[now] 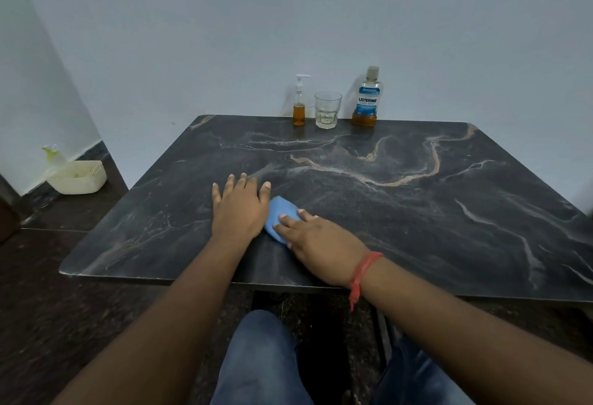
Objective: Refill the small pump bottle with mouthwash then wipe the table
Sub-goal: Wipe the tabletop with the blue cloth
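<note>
A small pump bottle (299, 106) with amber liquid in its lower part stands at the far edge of the dark marble table (417, 212). The mouthwash bottle (365, 99), capped, stands to its right. A folded blue cloth (279, 213) lies on the table near the front. My right hand (317, 241) presses flat on the cloth's right side. My left hand (239, 208) rests flat on the table, fingers spread, touching the cloth's left edge.
A clear drinking glass (327, 110) stands between the two bottles. On the floor at the left sits a cream basket (78, 176) with a spray bottle (53, 156) behind it. A wall runs just behind the table.
</note>
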`<state>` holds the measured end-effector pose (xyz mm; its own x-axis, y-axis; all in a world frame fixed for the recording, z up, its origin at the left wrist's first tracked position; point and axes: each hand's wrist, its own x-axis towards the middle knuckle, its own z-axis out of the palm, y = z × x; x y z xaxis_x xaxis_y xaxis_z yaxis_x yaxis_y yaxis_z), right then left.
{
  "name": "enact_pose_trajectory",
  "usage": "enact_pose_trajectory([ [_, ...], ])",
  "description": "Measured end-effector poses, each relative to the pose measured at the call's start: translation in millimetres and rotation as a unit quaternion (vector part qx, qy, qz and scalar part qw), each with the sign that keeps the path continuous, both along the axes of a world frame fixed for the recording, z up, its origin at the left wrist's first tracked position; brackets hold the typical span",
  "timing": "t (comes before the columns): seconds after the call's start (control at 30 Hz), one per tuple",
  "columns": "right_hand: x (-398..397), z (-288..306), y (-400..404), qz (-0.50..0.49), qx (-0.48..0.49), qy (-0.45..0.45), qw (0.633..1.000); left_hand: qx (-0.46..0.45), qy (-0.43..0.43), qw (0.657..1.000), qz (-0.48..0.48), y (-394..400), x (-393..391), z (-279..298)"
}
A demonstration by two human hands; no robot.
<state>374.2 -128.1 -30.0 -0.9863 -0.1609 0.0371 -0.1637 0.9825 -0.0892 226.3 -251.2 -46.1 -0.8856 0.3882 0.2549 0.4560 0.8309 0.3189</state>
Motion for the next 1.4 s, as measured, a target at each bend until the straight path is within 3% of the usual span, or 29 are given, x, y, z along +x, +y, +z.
enact_pose_trajectory([
  [0.17,-16.6,4.4,26.9,-0.131,-0.018,-0.004,0.991,0.02,0.008,1.0,-0.007,-2.5,3.5,2.9],
  [0.33,22.8,-10.0,-23.8,0.001,-0.005,0.022,1.0,0.063,-0.006,0.998,-0.007,-4.5,3.4,3.1],
  [0.47,16.8,-6.2,3.6,-0.108,-0.028,0.036,0.993,0.093,-0.012,0.996,-0.004,-5.9,3.3,5.2],
  [0.53,19.3,-11.1,-13.9,-0.112,-0.014,0.073,0.991,0.09,-0.01,0.996,-0.002,-6.7,3.5,4.7],
  [0.63,28.7,-18.5,-30.5,-0.028,-0.035,0.061,0.997,0.087,-0.009,0.996,-0.001,-5.2,2.5,3.7],
  [0.8,-23.5,13.7,42.0,-0.209,-0.018,-0.006,0.978,0.053,0.002,0.999,-0.007,-5.2,4.4,4.5],
  [0.93,-33.2,-3.2,18.8,-0.085,0.001,-0.001,0.996,0.015,0.008,1.0,-0.009,-2.6,4.3,4.8],
  [1.07,-51.9,10.2,65.1,-0.212,0.0,-0.022,0.977,0.0,0.017,1.0,-0.016,-2.4,5.2,4.7],
  [1.23,-48.6,3.7,50.3,-0.155,0.003,-0.012,0.988,-0.016,0.012,1.0,-0.011,-2.1,4.4,5.0],
  [1.4,-55.0,13.4,104.7,-0.286,0.019,-0.008,0.958,-0.039,0.023,0.999,-0.017,-2.3,4.3,3.0],
])
